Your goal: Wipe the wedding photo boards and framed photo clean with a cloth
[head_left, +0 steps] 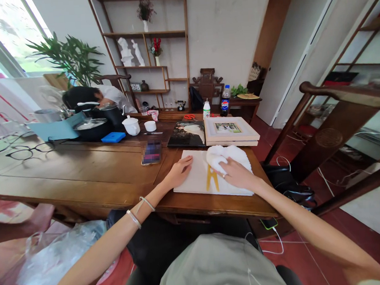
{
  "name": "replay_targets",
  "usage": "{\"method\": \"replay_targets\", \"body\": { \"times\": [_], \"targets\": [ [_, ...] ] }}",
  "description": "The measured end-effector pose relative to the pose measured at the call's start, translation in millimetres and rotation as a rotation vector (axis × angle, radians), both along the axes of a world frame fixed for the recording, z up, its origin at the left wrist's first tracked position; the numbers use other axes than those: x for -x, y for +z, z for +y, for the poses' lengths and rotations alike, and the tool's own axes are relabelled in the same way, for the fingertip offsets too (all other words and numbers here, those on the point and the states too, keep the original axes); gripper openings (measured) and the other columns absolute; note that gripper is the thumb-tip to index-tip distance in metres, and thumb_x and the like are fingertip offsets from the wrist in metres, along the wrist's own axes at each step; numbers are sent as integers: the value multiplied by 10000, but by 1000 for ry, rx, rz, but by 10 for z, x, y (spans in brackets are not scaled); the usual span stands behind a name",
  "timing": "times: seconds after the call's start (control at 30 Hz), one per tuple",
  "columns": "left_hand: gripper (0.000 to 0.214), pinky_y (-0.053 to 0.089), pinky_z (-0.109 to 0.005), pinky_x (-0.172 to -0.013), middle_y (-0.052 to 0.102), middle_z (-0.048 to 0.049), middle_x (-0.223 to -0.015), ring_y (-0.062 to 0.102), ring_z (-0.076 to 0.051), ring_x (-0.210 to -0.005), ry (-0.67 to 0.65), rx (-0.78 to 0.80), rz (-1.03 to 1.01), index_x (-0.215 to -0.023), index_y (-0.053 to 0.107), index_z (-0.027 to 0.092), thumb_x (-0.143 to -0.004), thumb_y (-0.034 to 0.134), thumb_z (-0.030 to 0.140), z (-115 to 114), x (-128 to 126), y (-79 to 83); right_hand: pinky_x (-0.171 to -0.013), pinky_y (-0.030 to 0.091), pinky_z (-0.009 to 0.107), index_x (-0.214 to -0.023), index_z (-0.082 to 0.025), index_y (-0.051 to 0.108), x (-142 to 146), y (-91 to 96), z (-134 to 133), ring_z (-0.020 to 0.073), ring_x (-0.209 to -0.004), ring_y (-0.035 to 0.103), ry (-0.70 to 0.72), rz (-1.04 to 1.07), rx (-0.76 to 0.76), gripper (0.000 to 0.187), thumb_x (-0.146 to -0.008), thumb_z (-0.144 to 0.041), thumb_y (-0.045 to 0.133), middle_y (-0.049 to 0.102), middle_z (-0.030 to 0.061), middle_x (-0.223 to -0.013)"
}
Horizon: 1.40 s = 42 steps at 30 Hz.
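Apparently I am at a wiping step: my right grip (238,172) lies over a fluffy white cloth (228,153), pressing it onto a flat white rectangular board, perhaps a book (194,177), marked with a yellow A-shaped figure (208,183). The board lies at the near right corner of the brown wooden worktop (80,168), just in from its near edge. The fingers of that grip bear down; whether they also pinch a fold of cloth, I cannot tell. My left grip (180,172) rests flat across the board's left side, pinching nothing, and I take it to be steadying.

The next move, I think, calls for light, even pressure, drawing the cloth over the bare surface around the figure while my left grip stops any sliding. A cream-white box-like stack (248,135) sits just beyond the cloth, toward the worktop's right edge, so long strokes away from me could bump it.
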<state>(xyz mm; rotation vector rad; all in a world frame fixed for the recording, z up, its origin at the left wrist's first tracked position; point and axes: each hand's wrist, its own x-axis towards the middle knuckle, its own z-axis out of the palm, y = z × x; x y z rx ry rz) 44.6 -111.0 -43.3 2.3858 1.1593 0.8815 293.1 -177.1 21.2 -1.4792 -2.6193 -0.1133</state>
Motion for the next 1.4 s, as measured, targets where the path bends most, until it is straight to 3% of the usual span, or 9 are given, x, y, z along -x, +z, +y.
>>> {"method": "replay_targets", "body": {
  "times": [0.1,0.2,0.33,0.5,0.6,0.87,0.97,1.23,1.4],
  "targets": [
    [447,293,-390,-1127,485,-92,-1384,431,-223,-1302,2,3,3,-1253,570,130,-891,378,308,1,-3,-3,-948,376,415,-1055,-95,604,21,-2,303,314,-1217,461,-15,13,-21,326,-948,-283,361,607,210,-1143],
    [454,292,-387,-1128,484,-101,-1384,431,-230,-1302,0,8,-5,-1254,568,118,-889,385,315,0,-7,3,-998,338,441,-1060,-109,627,61,-25,323,309,-1270,408,-6,9,-20,298,-921,-238,398,565,200,-1237],
    [457,298,-385,-1124,474,-98,-1393,425,-227,-1306,-3,11,3,-1263,560,117,-895,376,317,-6,-10,12,-1070,224,530,-1124,-152,641,184,-81,-80,345,-1349,275,38,-21,-7,368,-776,-125,524,382,160,-1438],
    [477,290,-374,-1126,475,-134,-1385,420,-228,-1309,-4,7,6,-1264,549,62,-897,371,307,-9,-9,10,-1105,165,514,-1048,-137,686,345,-75,-558,368,-1369,214,184,-44,21,334,-736,-164,573,356,181,-1447],
    [470,295,-377,-1124,472,-124,-1390,423,-227,-1307,-5,4,11,-1266,551,80,-897,373,309,-11,-4,14,-1096,212,492,-1042,-141,688,346,-53,-464,338,-1353,276,167,-32,13,331,-741,-160,551,396,181,-1422],
    [455,274,-403,-1131,481,-113,-1385,411,-225,-1316,-15,3,14,-1263,557,109,-897,372,306,-8,-1,22,-1052,294,500,-1156,-155,629,259,-12,240,319,-1308,358,29,-54,-52,443,-736,-97,502,459,156,-1381],
    [454,286,-401,-1126,478,-115,-1386,417,-229,-1312,-9,10,7,-1262,557,105,-897,378,308,-5,0,18,-1051,292,493,-1098,-135,658,294,7,188,336,-1283,382,79,-87,-60,405,-724,-75,516,497,180,-1322],
    [450,300,-395,-1121,478,-106,-1389,430,-223,-1303,-6,3,3,-1267,554,114,-895,382,301,-1,5,5,-1082,271,464,-948,-116,704,312,76,-449,326,-1288,376,228,-44,-7,298,-698,-85,545,486,190,-1316],
    [460,298,-387,-1120,472,-122,-1390,421,-221,-1309,-18,5,-3,-1267,552,94,-906,365,311,-3,-1,12,-1067,292,448,-1080,-120,668,358,48,-258,320,-1310,353,136,-45,22,364,-739,-120,540,450,185,-1372]
  ]
}}
